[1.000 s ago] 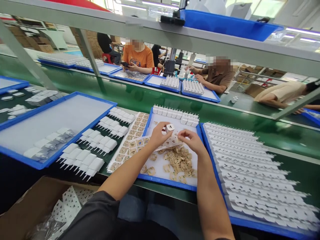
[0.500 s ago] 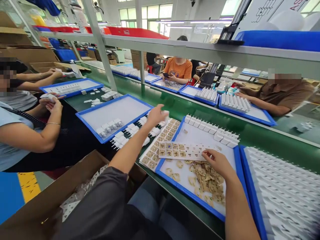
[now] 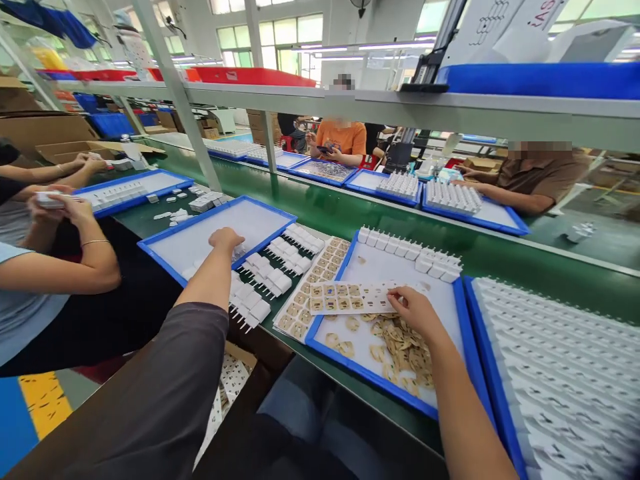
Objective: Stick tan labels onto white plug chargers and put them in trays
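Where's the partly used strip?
Head view, centre: the strip lies over the left side of the tray of tan pieces, right end at the right hand.

A bare strip of green tabletop (image 3: 320, 200) is running open beyond the near trays. Rows of white plugs (image 3: 410, 251) are blocking the middle tray's far edge.

Left arm (image 3: 203, 280) extended forward and outward, dark sleeve to near the elbow; left hand (image 3: 226, 240) palm down, fingers partly hidden. Right forearm (image 3: 457, 393) bare, angled inward; right hand (image 3: 406, 304) bent, fingertips gathered together.
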A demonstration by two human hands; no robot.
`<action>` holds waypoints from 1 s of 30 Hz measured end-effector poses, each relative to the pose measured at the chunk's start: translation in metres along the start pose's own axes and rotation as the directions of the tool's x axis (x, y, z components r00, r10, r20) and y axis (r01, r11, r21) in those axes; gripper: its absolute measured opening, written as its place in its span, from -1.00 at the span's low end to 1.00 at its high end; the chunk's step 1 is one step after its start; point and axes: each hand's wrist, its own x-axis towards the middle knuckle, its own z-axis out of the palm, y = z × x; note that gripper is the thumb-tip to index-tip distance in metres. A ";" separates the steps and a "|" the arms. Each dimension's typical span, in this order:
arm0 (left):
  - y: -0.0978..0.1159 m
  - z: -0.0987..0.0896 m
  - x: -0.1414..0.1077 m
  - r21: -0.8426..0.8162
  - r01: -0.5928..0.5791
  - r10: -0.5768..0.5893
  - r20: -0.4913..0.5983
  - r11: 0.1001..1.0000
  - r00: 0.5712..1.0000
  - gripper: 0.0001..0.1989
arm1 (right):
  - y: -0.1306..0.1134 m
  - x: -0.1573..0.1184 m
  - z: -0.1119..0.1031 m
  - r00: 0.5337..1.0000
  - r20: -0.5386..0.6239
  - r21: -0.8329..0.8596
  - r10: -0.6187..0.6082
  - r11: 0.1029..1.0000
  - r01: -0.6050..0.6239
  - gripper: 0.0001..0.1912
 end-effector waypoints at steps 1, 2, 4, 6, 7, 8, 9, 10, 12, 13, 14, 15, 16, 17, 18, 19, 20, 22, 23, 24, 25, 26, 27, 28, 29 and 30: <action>0.002 0.003 0.000 0.009 0.004 -0.004 -0.009 1.000 1.000 -0.38 | -0.002 0.000 0.003 0.999 -0.042 -0.002 -0.024 1.000 0.024 -0.71; 0.006 0.006 0.001 0.018 0.002 -0.002 -0.011 1.000 1.000 -0.39 | -0.004 0.001 0.006 0.996 -0.080 -0.007 -0.049 0.999 0.049 -0.71; 0.021 0.014 0.002 0.038 -0.028 0.028 0.005 0.999 1.000 -0.42 | -0.008 0.003 0.013 0.989 -0.129 -0.034 -0.078 0.997 0.074 -0.71; 0.047 0.027 -0.002 0.059 -0.098 0.093 0.074 0.993 0.993 -0.46 | -0.012 0.006 0.020 0.990 -0.128 -0.077 -0.054 0.996 0.045 -0.65; 0.064 0.036 -0.007 0.061 -0.160 0.150 0.144 0.985 0.978 -0.47 | -0.013 0.007 0.023 0.993 -0.115 -0.102 -0.032 0.995 0.020 -0.62; 0.082 0.046 -0.015 0.049 -0.237 0.219 0.232 0.970 0.948 -0.48 | -0.014 0.008 0.026 0.995 -0.095 -0.127 -0.007 0.992 -0.005 -0.59; 0.102 0.057 -0.026 0.019 -0.322 0.298 0.332 0.947 0.895 -0.50 | -0.015 0.008 0.028 0.997 -0.072 -0.148 0.015 0.989 -0.026 -0.57; 0.122 0.069 -0.039 -0.033 -0.416 0.388 0.435 0.909 0.813 -0.50 | -0.016 0.008 0.030 0.998 -0.052 -0.166 0.033 0.985 -0.041 -0.56; 0.158 0.093 -0.069 -0.136 -0.531 0.506 0.565 0.836 0.652 -0.54 | -0.016 0.007 0.030 0.998 -0.035 -0.184 0.054 0.981 -0.059 -0.55; 0.173 0.103 -0.084 -0.179 -0.571 0.548 0.603 0.801 0.579 -0.54 | -0.016 0.007 0.029 0.997 -0.042 -0.185 0.059 0.981 -0.066 -0.55; 0.185 0.111 -0.098 -0.213 -0.601 0.579 0.629 0.770 0.518 -0.54 | -0.016 0.006 0.028 0.996 -0.058 -0.183 0.064 0.980 -0.073 -0.56; 0.193 0.118 -0.110 -0.239 -0.624 0.602 0.646 0.743 0.469 -0.55 | -0.015 0.005 0.026 0.995 -0.076 -0.179 0.069 0.980 -0.082 -0.59; 0.198 0.122 -0.119 -0.259 -0.641 0.617 0.658 0.723 0.431 -0.57 | -0.014 0.005 0.024 0.993 -0.091 -0.173 0.076 0.981 -0.090 -0.63; 0.201 0.124 -0.125 -0.272 -0.651 0.627 0.665 0.709 0.406 -0.60 | -0.013 0.004 0.022 0.992 -0.101 -0.166 0.081 0.981 -0.097 -0.68; 0.202 0.125 -0.128 -0.281 -0.655 0.633 0.668 0.701 0.390 -0.63 | -0.011 0.004 0.020 0.990 -0.108 -0.157 0.085 0.982 -0.102 -0.71; 0.201 0.125 -0.130 -0.290 -0.655 0.636 0.670 0.698 0.382 -0.66 | -0.010 0.004 0.018 0.989 -0.118 -0.148 0.088 0.983 -0.105 -0.74; 0.200 0.123 -0.130 -0.299 -0.649 0.637 0.672 0.699 0.377 -0.70 | -0.010 0.004 0.017 0.987 -0.135 -0.137 0.090 0.985 -0.109 -0.75; 0.196 0.120 -0.128 -0.323 -0.627 0.633 0.682 0.709 0.366 -0.75 | -0.011 0.003 0.014 0.974 -0.208 -0.115 0.089 0.987 -0.115 -0.75; 0.195 0.118 -0.127 -0.334 -0.614 0.629 0.690 0.715 0.358 -0.75 | -0.013 0.002 0.013 0.963 -0.257 -0.105 0.077 0.989 -0.107 -0.75; 0.195 0.116 -0.127 -0.353 -0.593 0.623 0.702 0.724 0.344 -0.73 | -0.016 0.001 0.012 0.952 -0.304 -0.093 0.047 0.993 -0.078 -0.75; 0.195 0.115 -0.128 -0.385 -0.555 0.618 0.717 0.737 0.323 -0.71 | -0.019 0.000 0.011 0.941 -0.339 -0.078 -0.002 0.997 -0.026 -0.75; 0.196 0.115 -0.129 -0.429 -0.500 0.614 0.732 0.752 0.295 -0.69 | -0.024 -0.001 0.011 0.930 -0.362 -0.062 -0.064 0.997 0.045 -0.76; 0.196 0.114 -0.131 -0.481 -0.429 0.614 0.745 0.765 0.261 -0.69 | -0.028 -0.002 0.011 0.920 -0.369 -0.047 -0.131 0.991 0.122 -0.78; 0.198 0.114 -0.134 -0.530 -0.347 0.618 0.753 0.774 0.227 -0.68 | -0.032 -0.002 0.012 0.911 -0.364 -0.034 -0.193 0.980 0.194 -0.80; 0.199 0.114 -0.136 -0.568 -0.264 0.621 0.759 0.779 0.196 -0.68 | -0.035 -0.003 0.013 0.905 -0.351 -0.025 -0.241 0.968 0.249 -0.81; 0.200 0.114 -0.139 -0.591 -0.194 0.620 0.765 0.783 0.173 -0.68 | -0.037 -0.003 0.014 0.901 -0.338 -0.019 -0.274 0.959 0.284 -0.82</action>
